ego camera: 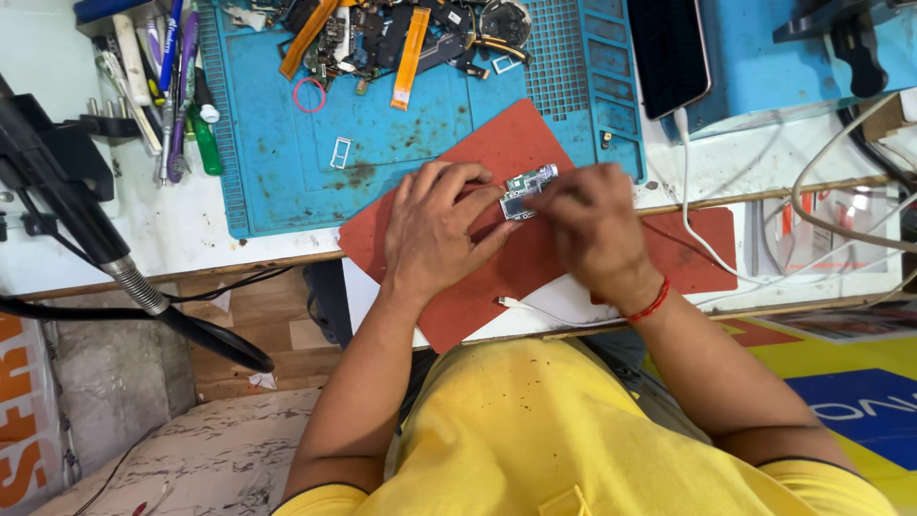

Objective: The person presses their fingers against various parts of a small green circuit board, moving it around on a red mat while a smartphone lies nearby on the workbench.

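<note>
While your left hand (pixel 435 229) pinches the small board (pixel 527 189) over the red mat (pixel 497 143), your right hand (pixel 587 225) grips its right end. You look mid-way through working on it. Next, hold it steady and move gently.

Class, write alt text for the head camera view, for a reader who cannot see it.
Two bare hands, left hand and right hand, hold a small circuit board over a red mat. Behind it a blue work mat carries loose phone parts and orange ribbon cables.
</note>
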